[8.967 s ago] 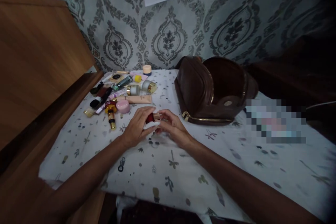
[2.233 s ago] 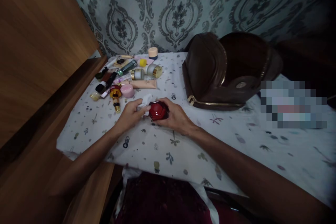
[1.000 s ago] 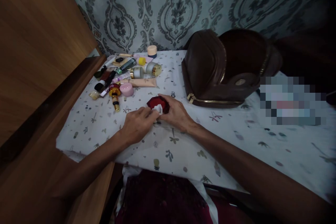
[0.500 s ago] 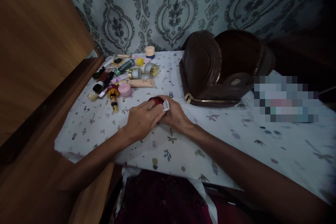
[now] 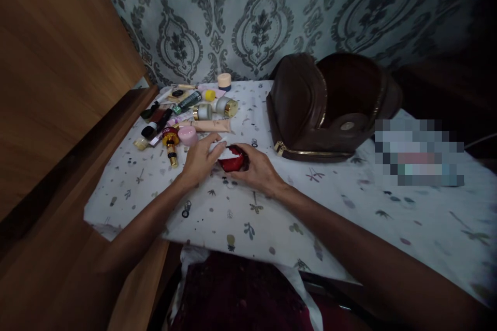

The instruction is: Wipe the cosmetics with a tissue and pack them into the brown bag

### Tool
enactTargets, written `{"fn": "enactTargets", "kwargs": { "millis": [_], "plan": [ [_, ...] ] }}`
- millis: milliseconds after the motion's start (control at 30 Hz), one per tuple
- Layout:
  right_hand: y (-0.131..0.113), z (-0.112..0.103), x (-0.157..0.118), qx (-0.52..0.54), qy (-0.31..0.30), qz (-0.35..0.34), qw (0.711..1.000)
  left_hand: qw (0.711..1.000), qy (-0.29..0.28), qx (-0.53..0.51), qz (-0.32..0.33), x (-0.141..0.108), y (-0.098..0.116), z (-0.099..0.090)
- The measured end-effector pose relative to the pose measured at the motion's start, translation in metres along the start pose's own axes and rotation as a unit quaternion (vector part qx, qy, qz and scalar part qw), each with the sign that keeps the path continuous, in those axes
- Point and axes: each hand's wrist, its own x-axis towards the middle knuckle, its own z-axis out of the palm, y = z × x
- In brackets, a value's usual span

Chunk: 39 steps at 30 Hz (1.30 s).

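My right hand (image 5: 259, 169) is closed around the side of a small red jar (image 5: 233, 164), holding it just over the cloth in front of me. A crumpled white wipe (image 5: 230, 154) lies against the jar's upper edge. Its left end is pinched in my left hand (image 5: 199, 163), thumb over the wipe. Part of the jar is hidden by the wipe and my fingers. Beyond my left hand are a pink-lidded jar (image 5: 188, 136), an amber and gold bottle (image 5: 171, 146) and a peach tube (image 5: 212, 125).
Several more cosmetics, among them a green bottle (image 5: 188, 102) and a peach-lidded jar (image 5: 224, 81), lie at the back left. A brown zip bag (image 5: 297, 108) stands gaping at the back right. The patterned white cloth (image 5: 248, 212) covers the surface; a wooden panel (image 5: 66, 41) borders the left.
My left hand has shifted left and back from on top of the red jar, showing more of it. The wipe now spreads across the jar's edge. The view has tilted slightly.
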Motion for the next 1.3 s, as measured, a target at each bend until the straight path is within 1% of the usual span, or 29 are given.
{"fn": "enactTargets", "kwargs": {
  "millis": [100,167,267,333,400,500,567,633,667,700,733,800,833,867,1000,1100,1200,1233,1300],
  "plan": [
    [0.001,0.0,0.001,0.047,-0.003,0.032,0.998,0.995,0.005,-0.092,-0.025,-0.002,-0.008,0.004],
    [0.001,0.0,0.001,0.11,-0.011,0.054,0.992,0.983,0.013,-0.167,-0.074,-0.004,-0.013,0.01],
    [-0.003,0.0,0.003,0.233,-0.013,0.086,0.969,0.953,0.029,-0.256,-0.156,-0.009,-0.014,0.02],
    [-0.007,-0.001,0.003,0.307,-0.004,0.107,0.946,0.947,0.021,-0.274,-0.168,-0.012,-0.011,0.024],
    [-0.012,-0.002,0.004,0.365,0.01,0.128,0.922,0.956,0.015,-0.258,-0.137,-0.015,-0.007,0.025],
    [-0.015,-0.001,0.005,0.436,0.029,0.155,0.886,0.976,0.035,-0.201,-0.081,-0.019,-0.001,0.024],
    [-0.016,0.0,0.007,0.48,0.049,0.168,0.86,0.984,0.036,-0.161,-0.065,-0.021,0.001,0.023],
    [-0.016,0.0,0.01,0.514,0.071,0.183,0.835,0.993,0.007,-0.112,-0.03,-0.024,0.004,0.023],
    [-0.016,0.0,0.011,0.525,0.082,0.19,0.826,0.996,-0.02,-0.084,0.009,-0.026,0.006,0.024],
    [-0.017,0.0,0.013,0.531,0.092,0.193,0.82,0.995,-0.051,-0.054,0.062,-0.027,0.008,0.026],
    [-0.017,-0.001,0.014,0.534,0.098,0.192,0.818,0.989,-0.084,-0.026,0.121,-0.029,0.01,0.027],
    [-0.018,-0.001,0.015,0.528,0.104,0.183,0.822,0.965,-0.13,0.014,0.226,-0.031,0.013,0.031],
    [-0.018,-0.002,0.016,0.521,0.106,0.177,0.828,0.957,-0.135,0.027,0.255,-0.031,0.014,0.032],
    [-0.017,-0.002,0.016,0.511,0.106,0.171,0.836,0.953,-0.132,0.035,0.27,-0.031,0.014,0.033],
    [-0.014,-0.007,0.018,0.475,0.115,0.14,0.861,0.958,-0.111,0.05,0.258,-0.03,0.009,0.031],
    [-0.019,-0.018,0.02,0.444,0.107,0.124,0.881,0.965,-0.103,0.047,0.238,-0.029,0.005,0.029],
    [-0.033,-0.036,0.022,0.414,0.09,0.101,0.9,0.969,-0.095,0.04,0.223,-0.028,0.005,0.029],
    [-0.04,-0.044,0.023,0.403,0.09,0.088,0.907,0.97,-0.095,0.036,0.22,-0.028,0.005,0.03],
    [-0.056,-0.067,0.026,0.368,0.11,0.056,0.922,0.971,-0.096,0.03,0.217,-0.027,0.003,0.031]
  ]
}}
